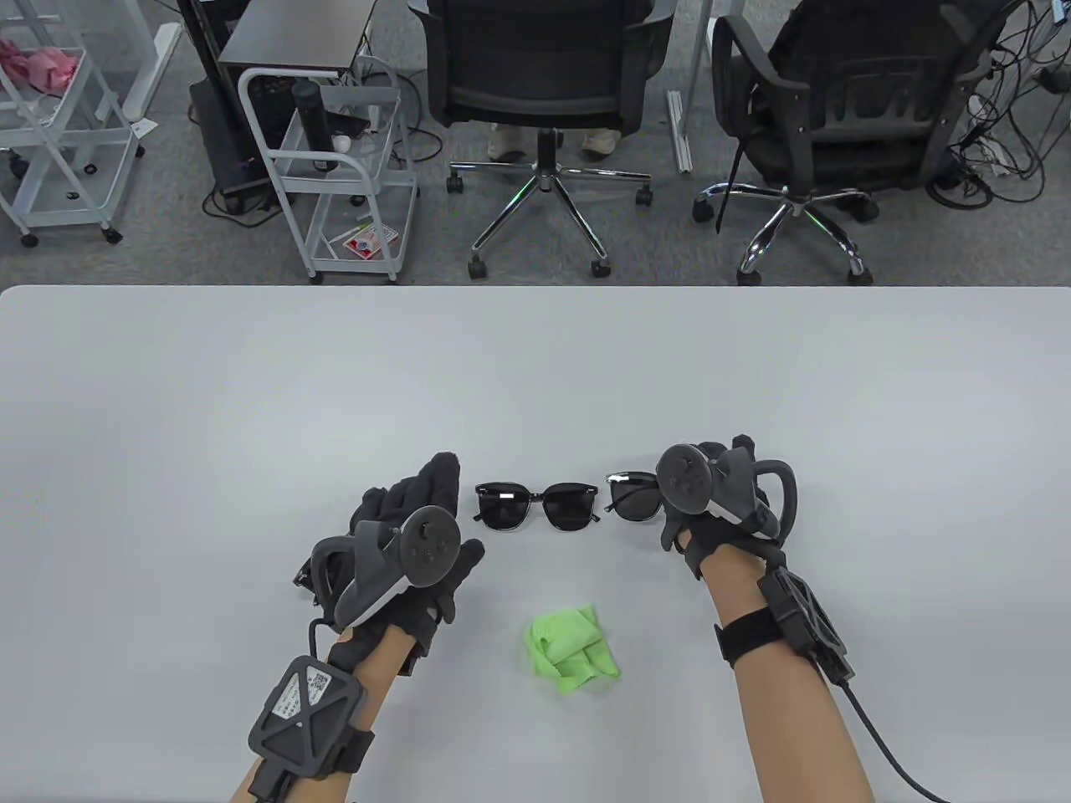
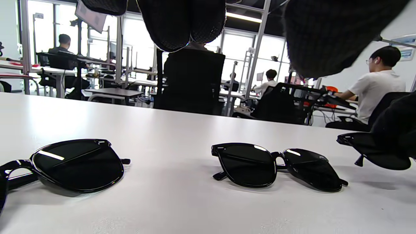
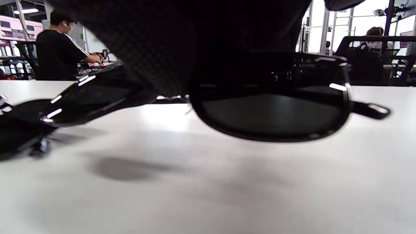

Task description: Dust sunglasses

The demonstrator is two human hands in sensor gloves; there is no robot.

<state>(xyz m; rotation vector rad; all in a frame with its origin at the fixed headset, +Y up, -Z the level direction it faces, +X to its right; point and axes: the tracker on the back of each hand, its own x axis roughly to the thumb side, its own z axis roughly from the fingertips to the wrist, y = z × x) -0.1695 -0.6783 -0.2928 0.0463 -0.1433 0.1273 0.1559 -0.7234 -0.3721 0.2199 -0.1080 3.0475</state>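
Three black sunglasses are in view. The middle pair (image 1: 540,506) lies folded on the white table (image 1: 535,376); it also shows in the left wrist view (image 2: 276,167). My right hand (image 1: 703,502) grips the right pair (image 1: 633,495) at its right side and holds it slightly off the table; its lens fills the right wrist view (image 3: 273,110). The left pair (image 2: 78,165) lies on the table below my left hand (image 1: 418,519), which hovers open and touches nothing. A crumpled green cloth (image 1: 573,648) lies near the front edge, between my arms.
Two black office chairs (image 1: 544,75) and white wire carts (image 1: 343,167) stand on the floor beyond the table's far edge. Cables trail from both wrists.
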